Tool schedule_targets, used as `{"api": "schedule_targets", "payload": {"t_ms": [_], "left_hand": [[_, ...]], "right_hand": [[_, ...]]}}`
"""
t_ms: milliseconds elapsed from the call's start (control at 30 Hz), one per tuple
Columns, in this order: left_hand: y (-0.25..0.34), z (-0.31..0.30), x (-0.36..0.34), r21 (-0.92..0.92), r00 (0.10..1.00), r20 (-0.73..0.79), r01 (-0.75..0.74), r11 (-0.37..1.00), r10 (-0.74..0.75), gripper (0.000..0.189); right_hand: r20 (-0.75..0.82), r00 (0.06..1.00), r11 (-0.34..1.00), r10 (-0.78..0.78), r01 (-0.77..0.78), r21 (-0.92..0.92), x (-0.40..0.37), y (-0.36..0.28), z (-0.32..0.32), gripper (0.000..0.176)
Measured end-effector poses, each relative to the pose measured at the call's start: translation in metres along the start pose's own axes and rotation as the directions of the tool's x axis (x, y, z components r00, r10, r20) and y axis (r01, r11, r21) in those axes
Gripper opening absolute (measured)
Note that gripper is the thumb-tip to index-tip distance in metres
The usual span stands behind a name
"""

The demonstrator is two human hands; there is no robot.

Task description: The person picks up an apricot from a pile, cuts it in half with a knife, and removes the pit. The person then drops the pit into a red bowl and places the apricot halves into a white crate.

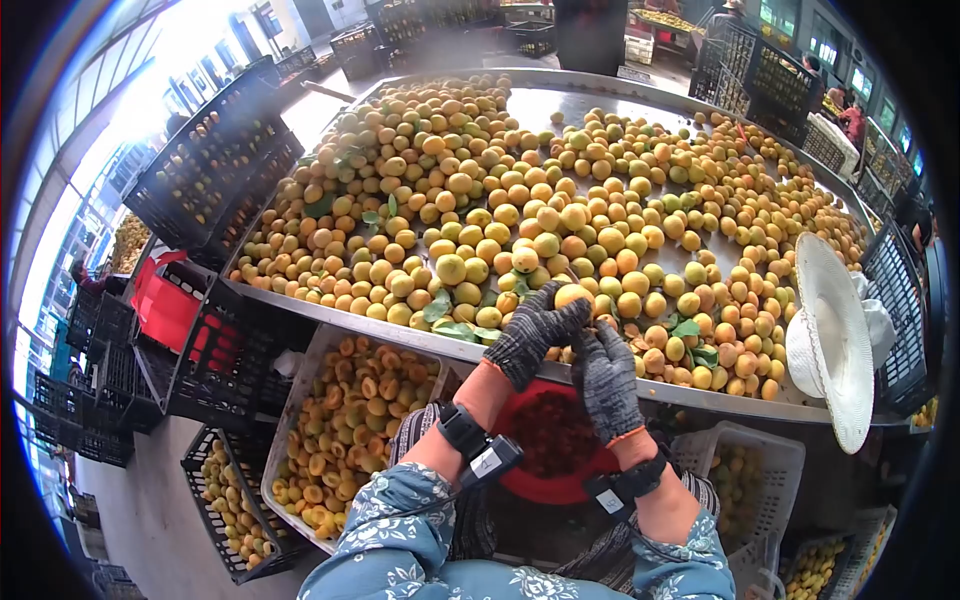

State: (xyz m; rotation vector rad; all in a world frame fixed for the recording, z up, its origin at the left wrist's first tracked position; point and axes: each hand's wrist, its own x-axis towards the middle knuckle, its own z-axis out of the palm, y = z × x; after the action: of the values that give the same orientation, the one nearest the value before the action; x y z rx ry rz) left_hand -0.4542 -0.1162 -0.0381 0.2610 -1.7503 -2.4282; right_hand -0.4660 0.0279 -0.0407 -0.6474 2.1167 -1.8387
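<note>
- While both gloved hands meet just over the table's near edge, the left hand (535, 332) pinches an apricot (573, 295) between curled fingertips.
- The right hand (606, 378) stands just beside it, fingers bent upward toward the underside of the fruit. Whether it grips anything I cannot tell.
- The apricot sits above both hands and touches the left fingertips, right at the front of the heap (480, 200).
- Directly beneath the wrists is a red bowl (530, 490) with dark contents, held close between the body and the table (545, 103).
- The table rim runs slantwise across in front of the hands. Fruit crowds up to it, and bare metal shows only at the far side.
- Left of the bowl and below the rim, a tray (287, 425) holds halved fruit (350, 420).
- To the right, a white basket (760, 470) stands near the right forearm.
- A white hat (835, 340) lies on the table's right end, well apart from the hands.
- Black crates (215, 160) are stacked along the table's left side and narrow the floor there.
</note>
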Motion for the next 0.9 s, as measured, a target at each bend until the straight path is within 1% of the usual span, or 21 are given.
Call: {"api": "schedule_targets", "payload": {"t_ms": [33,67,100,133,167,233,267,300,367,433,500,533,567,633,700,733,767,800,833,867,900], "left_hand": [[0.0,-0.006,0.002,0.075,0.999,0.028,-0.038,0.996,0.036,0.049],[0.005,-0.006,0.0,0.025,0.998,0.032,-0.056,0.998,0.055,0.049],[0.009,-0.003,-0.003,-0.023,0.997,0.036,-0.073,0.997,0.074,0.049],[0.012,0.003,-0.005,-0.039,0.992,0.008,-0.125,0.991,0.125,0.049],[0.009,0.007,-0.007,-0.115,0.991,-0.024,-0.136,0.984,0.134,0.047],[0.007,0.012,-0.005,0.003,0.985,-0.084,-0.154,0.988,0.154,0.046],[0.006,0.016,-0.007,0.029,0.984,-0.095,-0.148,0.989,0.15,0.044],[-0.001,0.019,-0.005,0.004,0.985,-0.145,-0.095,0.995,0.094,0.042],[-0.006,0.02,-0.004,0.144,0.975,-0.219,0.003,0.99,0.029,0.04],[-0.013,0.011,0.001,0.187,0.982,-0.183,-0.006,0.982,0.041,0.041],[-0.014,0.012,0.002,0.311,0.969,-0.245,0.065,0.948,0.014,0.042],[-0.018,0.012,0.002,0.238,0.97,-0.237,0.009,0.971,0.049,0.042],[-0.019,0.012,0.001,0.164,0.969,-0.231,-0.052,0.985,0.089,0.042],[-0.014,0.013,0.003,0.113,0.942,-0.331,-0.014,0.994,0.05,0.039],[-0.017,0.001,0.01,0.057,0.941,-0.325,-0.077,0.995,0.091,0.039],[-0.018,0.002,0.008,-0.005,0.944,-0.327,-0.057,0.998,0.053,0.039],[-0.023,-0.003,0.014,0.203,0.949,-0.299,-0.038,0.978,0.099,0.04],[-0.016,0.009,0.005,0.279,0.941,-0.322,-0.007,0.96,0.1,0.041],[-0.005,0.023,-0.006,0.351,0.933,-0.346,0.027,0.936,0.103,0.042],[-0.001,0.027,-0.009,0.185,0.939,-0.342,0.031,0.982,0.035,0.044],[-0.001,0.025,-0.008,0.184,0.94,-0.34,0.031,0.982,0.034,0.044]], "right_hand": [[0.008,1.0,1.0,-0.004,0.004,0.003,-0.002,0.001,-0.001,0.02],[0.018,0.995,0.975,0.102,-0.103,0.197,-0.002,0.001,0.0,0.023],[0.05,0.978,0.901,0.204,-0.208,0.381,-0.003,0.0,0.0,0.026],[0.04,0.977,0.942,0.211,-0.214,0.259,-0.004,-0.005,0.0,0.031],[0.047,0.977,0.941,0.206,-0.211,0.264,-0.006,-0.004,0.001,0.031],[0.022,0.999,0.999,0.033,-0.033,0.019,-0.007,0.0,0.001,0.029],[0.037,0.999,0.997,0.003,-0.006,0.076,-0.005,0.003,0.001,0.024],[0.039,0.999,0.997,-0.002,-0.001,0.08,-0.002,0.008,0.003,0.024],[0.019,0.985,0.916,0.174,-0.169,0.363,0.004,0.017,0.007,0.021],[-0.02,0.986,0.934,0.164,-0.149,0.325,0.004,0.027,0.009,0.018],[-0.076,0.993,0.982,0.089,-0.074,0.176,0.006,0.034,0.013,0.017],[-0.065,0.994,0.989,0.088,-0.079,0.126,0.003,0.025,0.011,0.017],[-0.059,0.995,0.989,0.076,-0.068,0.128,0.004,0.02,0.01,0.017],[-0.028,0.984,0.983,0.176,-0.174,0.061,0.003,0.016,0.009,0.026],[-0.026,0.99,0.991,0.137,-0.136,0.018,-0.001,0.016,0.013,0.027],[-0.065,0.996,0.998,0.057,-0.055,0.027,-0.001,0.02,0.016,0.026],[-0.106,0.994,0.999,-0.022,0.026,0.034,0.001,0.02,0.019,0.025],[-0.045,0.994,0.968,0.103,-0.09,0.234,0.0,0.011,0.018,0.023],[-0.043,0.994,0.969,0.096,-0.084,0.233,0.003,0.012,0.02,0.023],[-0.04,0.987,0.906,0.153,-0.124,0.404,0.004,0.016,0.022,0.022],[-0.029,0.977,0.813,0.209,-0.158,0.561,0.004,0.018,0.021,0.021]]}}
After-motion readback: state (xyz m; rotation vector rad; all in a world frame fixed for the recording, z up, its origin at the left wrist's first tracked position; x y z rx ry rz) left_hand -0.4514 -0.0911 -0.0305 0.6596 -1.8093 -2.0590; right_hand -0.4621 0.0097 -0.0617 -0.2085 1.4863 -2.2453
